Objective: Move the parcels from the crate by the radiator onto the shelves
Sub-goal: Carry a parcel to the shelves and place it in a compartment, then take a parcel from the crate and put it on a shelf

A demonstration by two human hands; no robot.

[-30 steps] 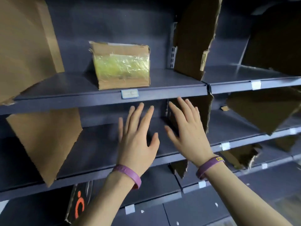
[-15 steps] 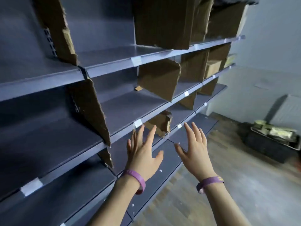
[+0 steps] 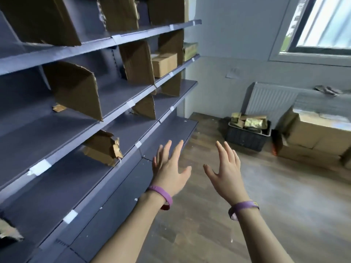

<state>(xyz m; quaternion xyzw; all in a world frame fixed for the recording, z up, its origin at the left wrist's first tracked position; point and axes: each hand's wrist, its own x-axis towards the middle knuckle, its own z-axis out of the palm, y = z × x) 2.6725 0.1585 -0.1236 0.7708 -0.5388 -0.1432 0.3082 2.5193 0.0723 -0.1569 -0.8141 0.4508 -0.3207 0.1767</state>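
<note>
A dark plastic crate (image 3: 245, 138) stands on the floor in front of the white radiator (image 3: 269, 100), with several brown and yellow-taped parcels (image 3: 248, 120) piled in it. Grey shelves (image 3: 117, 103) run along the left, split by cardboard dividers. A brown parcel (image 3: 164, 64) and a yellowish parcel (image 3: 190, 51) sit on a far shelf. My left hand (image 3: 170, 172) and my right hand (image 3: 227, 172) are both raised in the middle of the view, fingers spread, holding nothing, well short of the crate.
Large cardboard boxes (image 3: 315, 137) are stacked to the right of the crate under a grey ledge. A window (image 3: 322, 23) is at the upper right. Wooden floor (image 3: 284, 196) stretches between me and the crate.
My view has swung right, away from the shelf with the taped parcel toward the crate by the radiator. Both hands stay open and empty, moving along with the turn.
</note>
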